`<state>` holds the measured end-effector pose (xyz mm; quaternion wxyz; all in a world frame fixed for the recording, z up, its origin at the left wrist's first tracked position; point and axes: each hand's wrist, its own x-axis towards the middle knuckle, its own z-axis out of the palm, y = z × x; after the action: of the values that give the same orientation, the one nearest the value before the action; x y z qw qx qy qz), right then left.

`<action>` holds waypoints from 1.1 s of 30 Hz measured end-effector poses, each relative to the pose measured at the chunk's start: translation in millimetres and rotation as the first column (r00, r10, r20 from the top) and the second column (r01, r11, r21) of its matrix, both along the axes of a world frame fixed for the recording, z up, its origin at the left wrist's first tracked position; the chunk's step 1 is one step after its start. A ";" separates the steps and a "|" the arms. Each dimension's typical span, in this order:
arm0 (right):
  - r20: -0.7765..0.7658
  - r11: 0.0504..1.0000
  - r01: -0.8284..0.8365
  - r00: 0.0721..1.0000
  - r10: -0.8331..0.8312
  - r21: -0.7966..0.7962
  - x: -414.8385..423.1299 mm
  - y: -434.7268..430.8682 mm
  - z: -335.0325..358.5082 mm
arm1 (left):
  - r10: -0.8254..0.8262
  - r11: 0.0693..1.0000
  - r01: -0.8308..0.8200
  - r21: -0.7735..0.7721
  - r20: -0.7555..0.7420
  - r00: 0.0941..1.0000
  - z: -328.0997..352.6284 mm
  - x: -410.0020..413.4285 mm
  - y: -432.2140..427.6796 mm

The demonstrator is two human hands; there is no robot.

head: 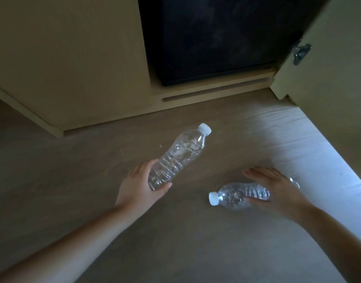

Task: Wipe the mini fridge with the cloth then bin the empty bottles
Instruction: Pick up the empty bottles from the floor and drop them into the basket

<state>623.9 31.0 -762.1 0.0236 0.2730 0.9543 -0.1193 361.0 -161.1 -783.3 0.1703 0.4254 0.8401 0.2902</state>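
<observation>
My left hand (140, 184) grips the base of a clear empty plastic bottle (179, 154) with a white cap, held tilted above the floor, cap pointing up and right. A second clear bottle (238, 196) with a white cap lies on its side on the floor, cap to the left. My right hand (275, 188) lies over its far end, thumb under the body and fingers spread over it. The black mini fridge (212, 37) sits shut inside a beige cabinet at the top. No cloth and no bin are in view.
The cabinet's door (328, 68) stands swung out at the right, with a metal hinge (301, 53) on it. A beige cabinet panel (73, 58) fills the upper left. The brown floor (175, 242) is brightly lit at the right (298, 144).
</observation>
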 end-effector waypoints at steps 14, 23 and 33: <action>0.175 0.995 0.014 0.985 0.004 -0.102 30.0 2.6 -35.9 | -0.016 1.000 0.016 -0.023 0.005 1.000 -10.3 -2.6 -15.8; 0.076 0.959 0.151 0.988 -0.136 -0.242 -45.1 -26.7 -44.7 | 0.106 0.994 -0.105 -0.036 0.005 0.994 -10.4 -28.2 -49.1; -0.056 0.924 0.183 0.975 -0.213 -0.335 -151.2 -78.1 -51.2 | 0.317 0.946 -0.320 -0.045 -0.064 0.946 -1.8 -71.1 -117.6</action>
<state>472.7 -47.1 -813.3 0.0128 0.3547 0.8887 -0.2903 289.9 -278.7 -785.1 0.1092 0.2874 0.9098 0.2788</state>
